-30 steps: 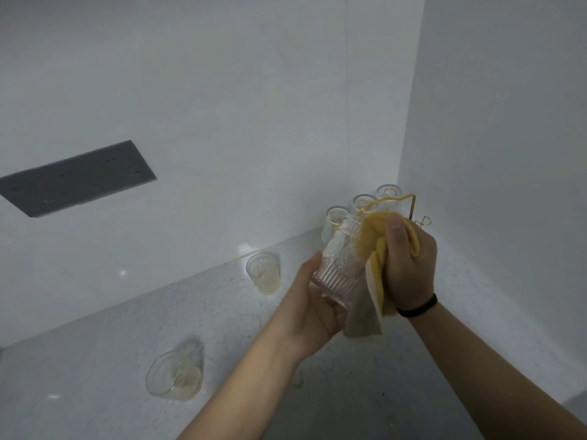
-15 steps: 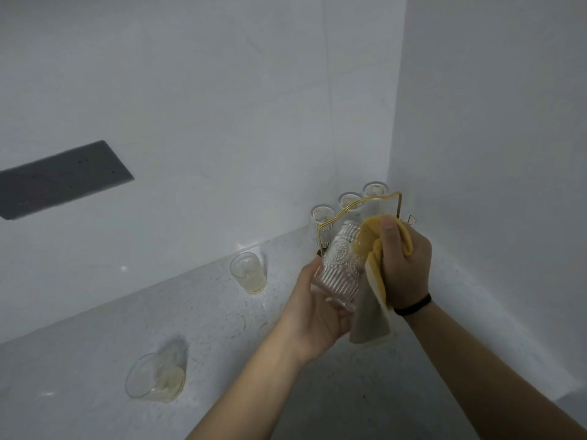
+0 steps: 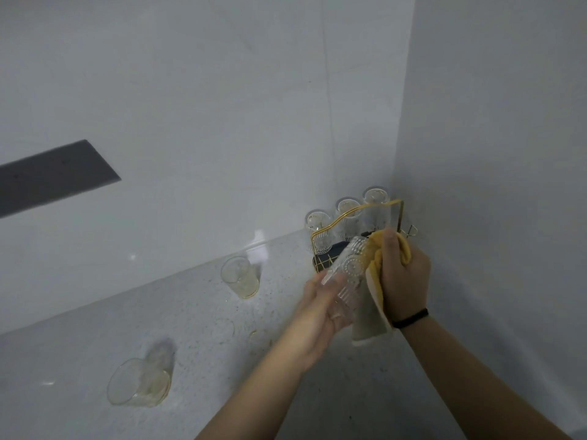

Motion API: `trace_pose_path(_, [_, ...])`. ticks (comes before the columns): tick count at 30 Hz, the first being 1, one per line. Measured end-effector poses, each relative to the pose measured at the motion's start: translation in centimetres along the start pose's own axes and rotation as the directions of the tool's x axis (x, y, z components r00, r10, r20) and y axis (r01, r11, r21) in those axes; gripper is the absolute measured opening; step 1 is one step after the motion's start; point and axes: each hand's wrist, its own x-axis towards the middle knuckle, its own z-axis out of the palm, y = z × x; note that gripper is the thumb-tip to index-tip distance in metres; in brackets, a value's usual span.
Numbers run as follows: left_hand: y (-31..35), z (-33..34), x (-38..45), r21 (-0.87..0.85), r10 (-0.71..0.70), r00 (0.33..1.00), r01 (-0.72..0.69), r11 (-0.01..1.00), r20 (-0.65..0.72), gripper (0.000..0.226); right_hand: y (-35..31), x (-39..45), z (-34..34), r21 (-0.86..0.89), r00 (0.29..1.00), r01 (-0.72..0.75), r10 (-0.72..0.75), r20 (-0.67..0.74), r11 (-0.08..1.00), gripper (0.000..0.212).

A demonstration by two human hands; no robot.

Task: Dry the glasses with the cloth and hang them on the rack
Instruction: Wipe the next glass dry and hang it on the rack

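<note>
My left hand [image 3: 317, 308] grips the base of a clear ribbed glass [image 3: 347, 279], tilted up to the right. My right hand [image 3: 401, 277] holds a yellow and grey cloth [image 3: 373, 308] bunched against the glass's upper end. Behind them, in the corner, a gold wire rack [image 3: 324, 239] carries three upturned ribbed glasses [image 3: 374, 209]. On the counter, one smooth glass [image 3: 239, 277] stands upright and another [image 3: 138, 387] lies nearer at the left.
The speckled grey counter [image 3: 197, 328] meets white walls at the back and the right. A dark grey panel [image 3: 54, 176] is set in the back wall at the left. Small wet marks [image 3: 254, 336] lie on the counter under my left forearm.
The glass has tilted further and shifted to the right in my hands, with the cloth still at its upper end. My view has swung slightly, moving the rack rightward.
</note>
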Motion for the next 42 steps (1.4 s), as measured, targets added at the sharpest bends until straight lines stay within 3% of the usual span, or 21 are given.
trace_pose_path(1, [-0.2, 0.2, 0.3, 0.082, 0.057, 0.997, -0.053, 0.995, -0.058, 0.078, 0.4, 0.3, 0.1, -0.019, 0.999, -0.032, 0.032, -0.007, 0.999, 0.044])
trace_pose_path(3, [-0.2, 0.3, 0.9, 0.133, 0.115, 0.986, -0.099, 0.986, -0.123, 0.075, 1.0, 0.8, 0.4, -0.019, 0.998, -0.058, 0.058, -0.008, 0.998, 0.044])
trace_pose_path(7, [1.7, 0.4, 1.6, -0.219, -0.068, 0.996, 0.053, 0.974, -0.06, 0.049, 2.0, 1.9, 0.3, -0.022, 0.998, 0.05, -0.049, 0.035, 0.998, 0.039])
trace_pose_path(9, [2.5, 0.0, 2.0, -0.246, -0.125, 0.989, 0.102, 0.964, -0.079, 0.033, 3.1, 2.7, -0.1, -0.056, 0.998, 0.06, -0.059, 0.019, 0.997, 0.036])
trace_pose_path(13, [3.3, -1.5, 3.0, 0.119, 0.036, 0.947, 0.003, 0.993, -0.319, 0.037, 5.5, 3.8, -1.3, -0.135, 0.994, -0.092, 0.083, -0.07, 0.987, 0.042])
trace_pose_path(16, [4.1, -2.5, 4.3, 0.507, 0.304, 0.861, -0.063, 0.86, -0.409, 0.049, 6.5, 3.5, -1.6, -0.144, 0.984, -0.177, 0.172, -0.05, 0.974, 0.04])
trace_pose_path(20, [4.9, -2.7, 6.3, 0.806, 0.53, 0.817, -0.147, 0.574, -0.228, 0.062, 7.4, 2.8, -1.4, -0.134, 0.969, -0.248, 0.246, -0.03, 0.959, 0.044])
trace_pose_path(23, [4.8, -2.4, 8.4, 0.93, 0.539, 0.838, -0.131, 0.343, -0.081, 0.072, 7.8, 2.4, -1.1, -0.159, 0.958, -0.28, 0.285, 0.01, 0.947, 0.044])
trace_pose_path(25, [4.4, -2.0, 9.7, 0.963, 0.517, 0.855, -0.109, 0.246, -0.035, 0.074, 8.0, 2.3, -0.9, -0.163, 0.958, -0.278, 0.286, 0.026, 0.947, 0.041])
trace_pose_path(34, [1.8, -1.3, 13.4, 0.993, 0.341, 0.94, -0.037, 0.112, -0.003, 0.08, 8.9, 2.5, -0.7, -0.149, 0.96, -0.272, 0.278, 0.017, 0.951, 0.039])
trace_pose_path(42, [1.3, -2.0, 13.6, 0.99, 0.33, 0.943, -0.012, 0.138, -0.035, 0.083, 9.6, 2.9, -0.9, -0.185, 0.96, -0.277, 0.28, -0.008, 0.943, 0.043])
